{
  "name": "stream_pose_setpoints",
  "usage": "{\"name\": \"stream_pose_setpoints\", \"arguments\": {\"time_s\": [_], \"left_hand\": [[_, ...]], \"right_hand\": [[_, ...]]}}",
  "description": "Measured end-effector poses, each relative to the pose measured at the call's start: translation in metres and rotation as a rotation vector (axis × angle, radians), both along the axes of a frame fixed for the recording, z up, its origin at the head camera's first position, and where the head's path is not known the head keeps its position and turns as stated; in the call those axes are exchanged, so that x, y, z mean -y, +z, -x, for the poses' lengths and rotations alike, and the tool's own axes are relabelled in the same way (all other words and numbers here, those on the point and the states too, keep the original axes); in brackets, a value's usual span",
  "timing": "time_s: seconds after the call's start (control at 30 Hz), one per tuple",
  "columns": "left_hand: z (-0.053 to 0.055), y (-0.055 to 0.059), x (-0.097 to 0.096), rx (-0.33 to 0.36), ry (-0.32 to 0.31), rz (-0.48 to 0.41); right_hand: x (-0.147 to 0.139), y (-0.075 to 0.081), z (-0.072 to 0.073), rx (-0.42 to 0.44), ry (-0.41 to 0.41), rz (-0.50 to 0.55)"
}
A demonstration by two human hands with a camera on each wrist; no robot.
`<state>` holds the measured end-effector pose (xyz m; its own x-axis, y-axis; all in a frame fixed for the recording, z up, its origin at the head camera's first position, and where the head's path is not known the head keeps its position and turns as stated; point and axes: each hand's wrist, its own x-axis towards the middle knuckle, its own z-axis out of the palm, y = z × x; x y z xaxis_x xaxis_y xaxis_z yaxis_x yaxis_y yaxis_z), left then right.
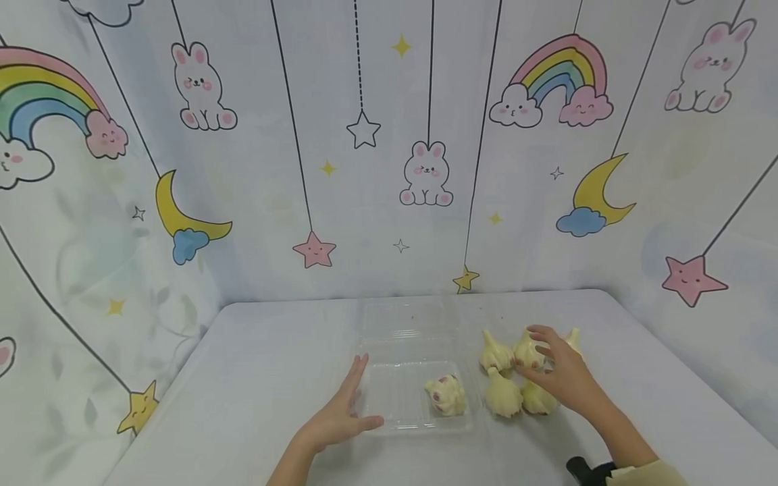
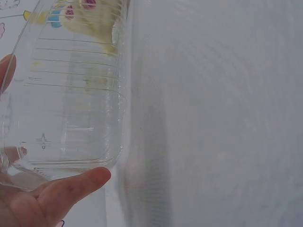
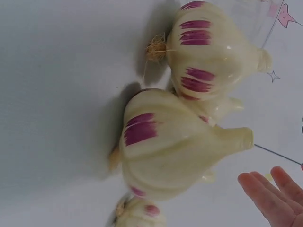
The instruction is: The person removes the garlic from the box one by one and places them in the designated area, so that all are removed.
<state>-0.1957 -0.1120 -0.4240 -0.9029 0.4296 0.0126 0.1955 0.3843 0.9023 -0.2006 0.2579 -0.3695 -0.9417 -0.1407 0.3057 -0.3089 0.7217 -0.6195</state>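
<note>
A clear plastic clamshell box (image 1: 395, 425) lies with its lid folded back on the white table. One garlic bulb (image 1: 446, 395) sits in its right part. Along the box's left side, my left hand (image 1: 337, 415) rests with fingers spread and thumb straight at the front corner; the left wrist view shows the thumb (image 2: 78, 187) against that corner. Over a group of several garlic bulbs right of the box, my right hand (image 1: 562, 371) is spread with nothing in its grasp. In the right wrist view its fingers (image 3: 265, 194) are beside the neck of a purple-streaked bulb (image 3: 165, 146).
The box's transparent lid (image 1: 407, 320) extends toward the back of the white-covered table (image 1: 273, 351). A patterned cloth backdrop (image 1: 377, 202) hangs behind. By the right sleeve (image 1: 647, 474) is a black object (image 1: 583, 469) at the bottom edge.
</note>
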Motion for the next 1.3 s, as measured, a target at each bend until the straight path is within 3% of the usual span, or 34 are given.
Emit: {"name": "stream_pose_setpoints", "arguments": {"time_s": [0.53, 1.3], "left_hand": [[0.000, 0.000, 0.001, 0.008, -0.008, -0.014], [0.000, 0.000, 0.001, 0.009, -0.013, -0.015]], "right_hand": [[0.037, 0.008, 0.004, 0.037, 0.050, 0.094], [0.091, 0.000, 0.011, 0.106, 0.137, 0.148]]}}
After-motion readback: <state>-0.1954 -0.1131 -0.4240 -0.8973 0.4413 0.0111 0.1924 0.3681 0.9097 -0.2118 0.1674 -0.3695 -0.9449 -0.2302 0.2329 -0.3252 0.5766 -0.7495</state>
